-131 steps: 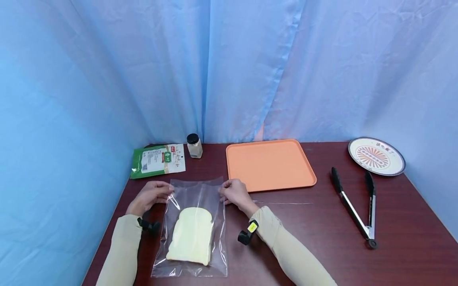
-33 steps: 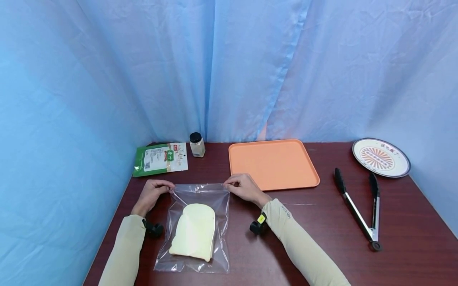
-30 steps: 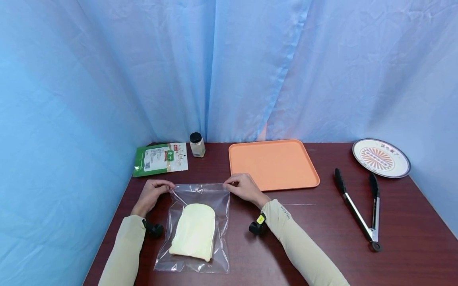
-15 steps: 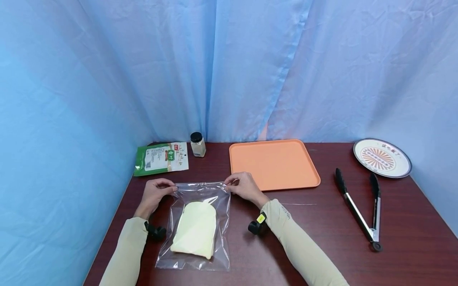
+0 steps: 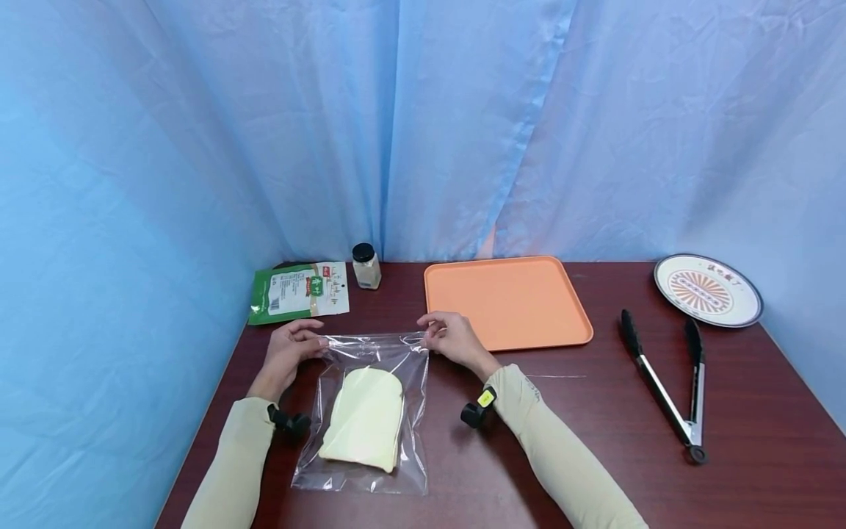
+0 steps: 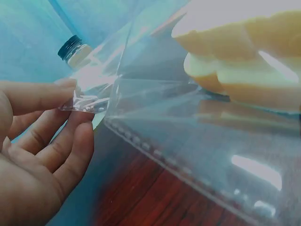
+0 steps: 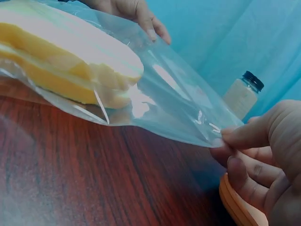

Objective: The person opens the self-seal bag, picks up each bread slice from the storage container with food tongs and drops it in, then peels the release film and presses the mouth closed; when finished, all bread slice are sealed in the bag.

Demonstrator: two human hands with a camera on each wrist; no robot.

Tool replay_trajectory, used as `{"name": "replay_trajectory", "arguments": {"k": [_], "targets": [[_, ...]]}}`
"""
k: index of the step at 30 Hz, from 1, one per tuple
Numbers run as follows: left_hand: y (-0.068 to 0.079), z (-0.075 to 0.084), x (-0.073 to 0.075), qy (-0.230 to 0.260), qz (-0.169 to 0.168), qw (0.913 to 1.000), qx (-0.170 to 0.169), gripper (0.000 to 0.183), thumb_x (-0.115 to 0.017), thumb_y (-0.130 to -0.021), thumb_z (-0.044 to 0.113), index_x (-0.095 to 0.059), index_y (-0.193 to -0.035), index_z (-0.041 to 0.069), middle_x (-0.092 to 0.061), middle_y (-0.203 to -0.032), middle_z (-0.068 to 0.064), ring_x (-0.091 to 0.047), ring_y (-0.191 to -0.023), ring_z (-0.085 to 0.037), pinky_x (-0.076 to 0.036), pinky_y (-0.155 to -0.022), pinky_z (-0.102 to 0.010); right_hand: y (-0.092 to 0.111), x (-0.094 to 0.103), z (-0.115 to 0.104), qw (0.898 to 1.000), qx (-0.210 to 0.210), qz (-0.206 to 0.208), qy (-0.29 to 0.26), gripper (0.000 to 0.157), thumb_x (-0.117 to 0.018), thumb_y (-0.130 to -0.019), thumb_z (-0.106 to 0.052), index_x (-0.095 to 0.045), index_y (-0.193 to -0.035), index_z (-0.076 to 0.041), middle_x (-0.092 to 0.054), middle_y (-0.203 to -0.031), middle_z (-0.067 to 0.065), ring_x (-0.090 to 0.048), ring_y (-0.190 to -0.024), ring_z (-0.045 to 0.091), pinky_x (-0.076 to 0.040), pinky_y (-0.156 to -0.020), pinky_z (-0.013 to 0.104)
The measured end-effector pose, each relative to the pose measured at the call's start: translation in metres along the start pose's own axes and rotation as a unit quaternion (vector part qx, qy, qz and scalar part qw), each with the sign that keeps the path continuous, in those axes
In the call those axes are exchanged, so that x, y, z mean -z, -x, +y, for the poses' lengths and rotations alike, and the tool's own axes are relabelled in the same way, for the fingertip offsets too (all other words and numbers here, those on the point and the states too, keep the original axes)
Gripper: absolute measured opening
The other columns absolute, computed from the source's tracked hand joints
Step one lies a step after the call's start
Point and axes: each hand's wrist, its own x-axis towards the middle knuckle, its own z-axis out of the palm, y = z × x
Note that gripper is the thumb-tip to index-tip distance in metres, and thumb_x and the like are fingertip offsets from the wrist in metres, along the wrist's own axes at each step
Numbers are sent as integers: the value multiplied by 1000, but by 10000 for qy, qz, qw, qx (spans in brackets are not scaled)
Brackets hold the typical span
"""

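A clear plastic bag point(image 5: 413, 441) lies on the table with bread slices point(image 5: 365, 419) inside it. Both wrist views show two slices stacked, pale on top with yellow-brown crusts. My left hand point(image 5: 287, 356) pinches the far left corner of the bag between thumb and fingers. At the far right corner, my right hand point(image 5: 456, 340) pinches the film in the same way. The far edge of the bag is stretched between the hands and lifted off the table, as the right wrist view shows.
Behind the hands are a green-and-white packet point(image 5: 297, 292), a black-capped jar point(image 5: 366, 268) and an orange tray point(image 5: 505, 303). Spread tongs point(image 5: 670, 400) lie at the right, with a patterned plate point(image 5: 709, 290) beyond them. Blue curtains surround the table point(image 5: 575, 441).
Both hands have kept to the bag's far corners while its far edge was folded and pulled taut. In the last half second, the bag and bread shifted slightly away and to the right.
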Motion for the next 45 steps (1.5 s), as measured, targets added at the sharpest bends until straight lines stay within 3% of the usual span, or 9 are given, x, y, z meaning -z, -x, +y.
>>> {"name": "replay_trajectory", "arguments": {"k": [6, 10, 15, 17, 23, 26, 30, 39, 45], "targets": [[-1, 5, -2, -30, 266, 9996, 123, 38, -71, -88, -2, -58, -123, -9, -70, -70, 9, -68, -64, -5, -61, -67, -22, -5, 2, -9, 9990, -317, -251, 174, 32, -73, -81, 4, -70, -112, 1, -67, -79, 9, -62, -63, 6, -53, -56, 20], [-4, 5, -5, -130, 347, 9993, 56, 35, -72, -87, -4, -60, -119, -9, -70, -73, 5, -67, -63, -6, -61, -66, -22, -9, 8, -21, 9930, -519, -695, 803, 31, -74, -81, 1, -71, -111, 1, -68, -76, 8, -62, -56, 11, -55, -53, 26], [-8, 1, -7, -312, 306, 9990, -58, 37, -71, -87, -5, -60, -121, -10, -70, -77, 5, -66, -65, -5, -60, -66, -22, -21, 12, -47, 9583, -360, -723, 2740, 31, -79, -82, -18, -73, -111, -8, -72, -82, 3, -67, -76, 17, -57, -73, 34], [-8, 0, -7, -368, 258, 9989, -105, 38, -69, -88, -5, -57, -123, -11, -69, -76, 8, -66, -66, -4, -60, -67, -20, -30, 6, -58, 9483, -177, -679, 3096, 30, -78, -85, -25, -74, -111, -11, -74, -89, 2, -67, -86, 19, -56, -81, 36], [-6, -5, -4, -94, 106, 9994, -314, 37, -71, -86, -6, -58, -120, -13, -70, -76, 7, -66, -65, -4, -60, -65, -20, -60, -38, -77, 9651, 308, -1419, 2181, 28, -70, -92, -21, -72, -116, -8, -76, -111, 6, -70, -105, 19, -55, -94, 34], [-6, -7, -5, 38, 48, 9994, -352, 36, -74, -84, -6, -60, -117, -13, -72, -78, 0, -66, -63, -5, -60, -63, -21, -68, -62, -79, 9673, 239, -1861, 1708, 29, -69, -93, -19, -70, -120, -8, -77, -110, 6, -71, -101, 16, -56, -89, 28], [-5, -7, -7, 45, -33, 9994, -328, 35, -70, -86, -8, -58, -118, -14, -72, -76, 3, -66, -64, -5, -59, -64, -20, -73, -83, -81, 9670, 142, -2224, 1235, 31, -70, -93, -16, -68, -123, -9, -77, -104, 7, -71, -93, 13, -56, -80, 23], [-7, -3, -7, 72, -23, 9994, -336, 32, -65, -90, -8, -55, -120, -10, -70, -73, 11, -66, -66, -4, -59, -66, -20, -82, -96, -86, 9669, 191, -2372, 919, 40, -70, -91, -7, -59, -130, -10, -74, -92, 9, -68, -78, 11, -53, -68, 20], [-8, -2, -6, 74, 53, 9992, -400, 32, -67, -88, -8, -55, -118, -11, -70, -71, 11, -67, -65, -5, -59, -65, -21, -83, -89, -84, 9611, 279, -2470, 1206, 43, -70, -91, -7, -57, -132, -10, -75, -91, 8, -68, -78, 9, -52, -70, 19]]}}
